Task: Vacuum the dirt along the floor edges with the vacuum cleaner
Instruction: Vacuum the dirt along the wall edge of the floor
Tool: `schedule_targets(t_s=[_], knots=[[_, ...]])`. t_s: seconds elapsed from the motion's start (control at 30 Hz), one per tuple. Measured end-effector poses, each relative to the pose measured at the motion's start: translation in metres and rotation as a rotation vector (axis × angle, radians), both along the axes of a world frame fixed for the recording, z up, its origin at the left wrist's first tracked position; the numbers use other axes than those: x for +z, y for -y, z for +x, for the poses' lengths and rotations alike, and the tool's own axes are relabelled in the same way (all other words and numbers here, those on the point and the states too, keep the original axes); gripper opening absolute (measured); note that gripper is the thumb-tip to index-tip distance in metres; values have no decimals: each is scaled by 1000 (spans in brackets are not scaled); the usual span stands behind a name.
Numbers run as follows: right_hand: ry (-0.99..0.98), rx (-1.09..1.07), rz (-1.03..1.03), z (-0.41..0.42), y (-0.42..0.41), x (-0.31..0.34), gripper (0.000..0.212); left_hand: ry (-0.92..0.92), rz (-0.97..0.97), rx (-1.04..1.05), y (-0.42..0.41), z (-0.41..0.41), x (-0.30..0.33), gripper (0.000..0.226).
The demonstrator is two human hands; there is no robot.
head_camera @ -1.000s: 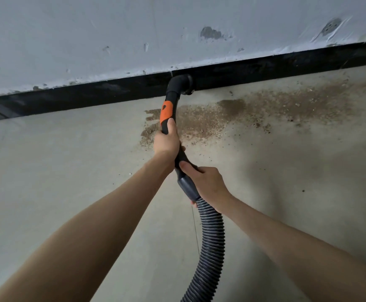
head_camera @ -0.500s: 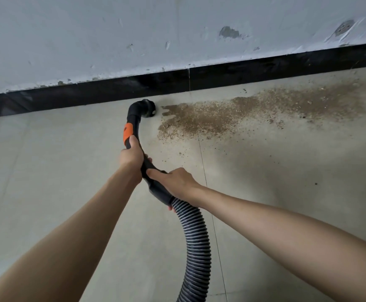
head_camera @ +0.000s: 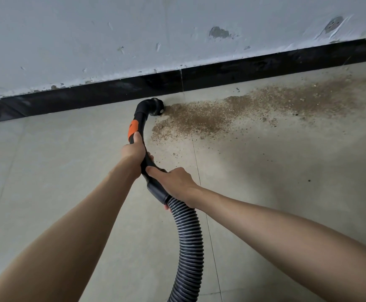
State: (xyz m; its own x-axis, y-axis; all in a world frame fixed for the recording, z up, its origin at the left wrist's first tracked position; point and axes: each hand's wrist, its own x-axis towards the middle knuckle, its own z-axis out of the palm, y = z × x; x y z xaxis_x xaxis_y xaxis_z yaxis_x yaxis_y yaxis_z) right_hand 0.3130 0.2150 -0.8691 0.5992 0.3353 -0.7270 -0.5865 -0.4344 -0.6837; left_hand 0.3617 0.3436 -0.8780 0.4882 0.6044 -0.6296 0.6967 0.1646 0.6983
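since half a second ago the nozzle (head_camera: 156, 106) has slid back up beside the black skirting (head_camera: 90, 94), touching the dirt (head_camera: 210, 114) patch's left end. left hand (head_camera: 134, 150) grips the stiff wand (head_camera: 139, 125), right hand (head_camera: 174, 182) wraps the cuff above the floppy ribbed hose (head_camera: 188, 247).

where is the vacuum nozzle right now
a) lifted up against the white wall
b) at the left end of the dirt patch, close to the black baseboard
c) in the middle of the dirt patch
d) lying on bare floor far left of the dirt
b: the nozzle sits at the left end of the dirt patch, just below the black baseboard, with the rest of the dirt stretching away to its right.
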Motion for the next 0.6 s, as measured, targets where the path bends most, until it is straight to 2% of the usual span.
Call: schedule_targets(t_s=[0.6], knots=[[-64, -94, 107, 7, 11, 9, 54, -20, 163, -141, 16, 17, 14, 43]])
